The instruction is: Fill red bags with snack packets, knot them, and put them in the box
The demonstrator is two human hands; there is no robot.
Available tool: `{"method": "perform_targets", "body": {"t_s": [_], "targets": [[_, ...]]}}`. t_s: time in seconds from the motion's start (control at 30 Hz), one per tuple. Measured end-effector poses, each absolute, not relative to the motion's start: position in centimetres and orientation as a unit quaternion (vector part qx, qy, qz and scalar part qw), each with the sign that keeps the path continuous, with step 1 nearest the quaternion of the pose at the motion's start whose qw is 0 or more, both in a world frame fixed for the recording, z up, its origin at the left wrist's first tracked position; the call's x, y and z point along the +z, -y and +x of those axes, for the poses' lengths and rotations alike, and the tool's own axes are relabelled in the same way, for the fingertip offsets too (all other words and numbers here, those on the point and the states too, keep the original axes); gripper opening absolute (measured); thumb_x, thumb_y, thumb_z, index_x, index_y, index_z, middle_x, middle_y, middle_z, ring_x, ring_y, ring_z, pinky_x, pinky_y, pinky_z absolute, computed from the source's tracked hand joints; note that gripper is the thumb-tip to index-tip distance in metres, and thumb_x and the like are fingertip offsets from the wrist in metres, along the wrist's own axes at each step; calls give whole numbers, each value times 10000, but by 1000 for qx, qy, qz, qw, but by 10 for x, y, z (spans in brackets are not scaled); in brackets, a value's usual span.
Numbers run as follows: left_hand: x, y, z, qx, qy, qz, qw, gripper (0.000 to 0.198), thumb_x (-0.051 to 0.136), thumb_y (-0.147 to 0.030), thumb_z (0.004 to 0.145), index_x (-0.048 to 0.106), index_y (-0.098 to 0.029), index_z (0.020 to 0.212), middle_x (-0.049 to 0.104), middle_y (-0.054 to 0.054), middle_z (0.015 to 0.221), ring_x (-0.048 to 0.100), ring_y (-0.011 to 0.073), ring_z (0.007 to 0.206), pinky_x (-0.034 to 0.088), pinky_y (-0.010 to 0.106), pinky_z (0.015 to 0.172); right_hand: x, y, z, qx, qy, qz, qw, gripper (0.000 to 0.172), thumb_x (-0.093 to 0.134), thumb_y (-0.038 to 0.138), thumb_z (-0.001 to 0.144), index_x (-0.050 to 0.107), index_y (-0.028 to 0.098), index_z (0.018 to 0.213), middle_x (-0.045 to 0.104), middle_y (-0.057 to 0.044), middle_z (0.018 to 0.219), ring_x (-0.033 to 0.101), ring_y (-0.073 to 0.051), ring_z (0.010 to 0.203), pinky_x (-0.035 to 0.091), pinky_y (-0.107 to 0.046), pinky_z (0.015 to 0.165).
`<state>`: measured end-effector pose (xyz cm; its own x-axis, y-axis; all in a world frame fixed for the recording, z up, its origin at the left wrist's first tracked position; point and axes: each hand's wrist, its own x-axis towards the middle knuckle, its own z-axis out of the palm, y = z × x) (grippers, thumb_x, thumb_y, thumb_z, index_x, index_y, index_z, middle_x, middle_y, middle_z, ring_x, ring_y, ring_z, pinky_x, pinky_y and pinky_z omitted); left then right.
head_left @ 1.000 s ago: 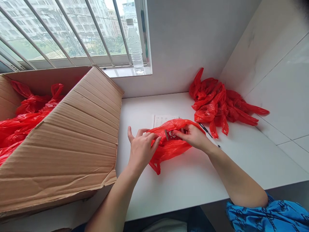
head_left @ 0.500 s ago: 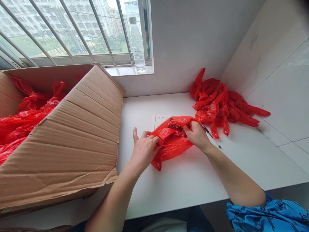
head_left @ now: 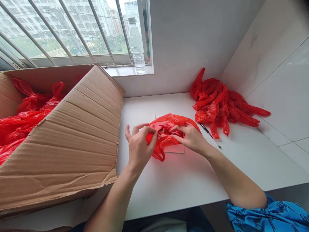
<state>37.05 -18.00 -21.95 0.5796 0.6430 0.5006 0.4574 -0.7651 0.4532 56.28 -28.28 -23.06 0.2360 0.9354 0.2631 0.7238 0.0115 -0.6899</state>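
Observation:
A red plastic bag lies crumpled on the white table, over a sheet of paper. My left hand pinches the bag's left edge with thumb and forefinger, the other fingers raised. My right hand grips the bag's right side, fingers curled into the plastic. Whatever is inside the bag is hidden by the folds.
A large open cardboard box with several red bags inside stands at the left. A heap of red bags lies at the back right by the tiled wall. A black pen lies beside my right hand. A water bottle stands on the window sill.
The small red packet seen in my right fingers a second ago has gone into the bag. Both hands have gathered the bag smaller and lifted its lower part, which uncovers the paper.

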Motion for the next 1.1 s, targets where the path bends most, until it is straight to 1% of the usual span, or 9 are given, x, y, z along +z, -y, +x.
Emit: {"method": "perform_targets", "body": {"t_s": [0.07,0.23,0.33,0.47,0.57,0.73,0.83,1.0,1.1], "targets": [[-220,179,371,335,-326,866,179,75,533,-284,936,595,-255,905,733,-39,902,617,196,1137,56,549,1216,-225,285,561,188,633,-656,366,184,639,393,873,698,257,983,718,-20,972,652,-194,866,495,-300,734],[-221,177,372,330,-329,845,263,157,534,-289,937,595,-276,1081,750,-55,900,656,165,1079,65,517,1225,-215,292,560,309,624,-649,307,406,681,476,829,657,304,1196,719,-6,846,642,-182,694,485,-281,586],[-221,178,373,339,-323,839,276,217,545,-302,941,582,-293,1155,754,-63,864,661,158,1082,47,496,1230,-216,292,559,331,607,-634,346,351,641,485,864,670,280,1147,727,-18,959,651,-191,780,503,-294,652],[-221,179,374,341,-314,838,289,249,550,-313,946,572,-307,1194,756,-63,882,649,152,1106,46,486,1230,-225,285,558,358,561,-605,437,295,547,461,934,694,206,944,715,-28,911,647,-185,812,503,-309,731],[-223,180,374,303,-303,858,285,251,528,-313,956,569,-309,1204,753,-59,896,608,163,1172,35,514,1223,-230,281,558,373,523,-578,503,287,544,433,940,691,187,941,712,-42,951,652,-198,891,504,-314,782],[-226,181,373,281,-295,891,201,270,511,-289,961,548,-290,1228,749,-43,892,580,190,1185,27,563,1207,-230,280,559,339,522,-598,505,265,514,400,953,669,190,912,707,-36,912,651,-198,870,501,-320,791],[-227,180,373,291,-298,901,118,257,520,-280,962,562,-286,1215,757,-45,900,564,206,1214,-23,580,1201,-230,282,564,306,544,-640,447,222,465,331,965,654,216,976,712,-34,967,659,-207,913,502,-321,806],[-229,181,374,267,-286,918,63,171,557,-274,939,643,-300,1085,757,-41,961,518,269,1287,-40,638,1179,-236,280,577,95,511,-821,238,247,423,203,926,617,177,775,625,-49,670,583,-198,606,408,-306,570],[-230,183,375,251,-275,926,62,163,559,-273,936,667,-310,1052,749,-30,997,499,288,1307,-30,665,1169,-242,280,580,83,542,-816,183,166,491,229,916,648,177,899,656,-48,731,593,-191,638,394,-286,579]]}}
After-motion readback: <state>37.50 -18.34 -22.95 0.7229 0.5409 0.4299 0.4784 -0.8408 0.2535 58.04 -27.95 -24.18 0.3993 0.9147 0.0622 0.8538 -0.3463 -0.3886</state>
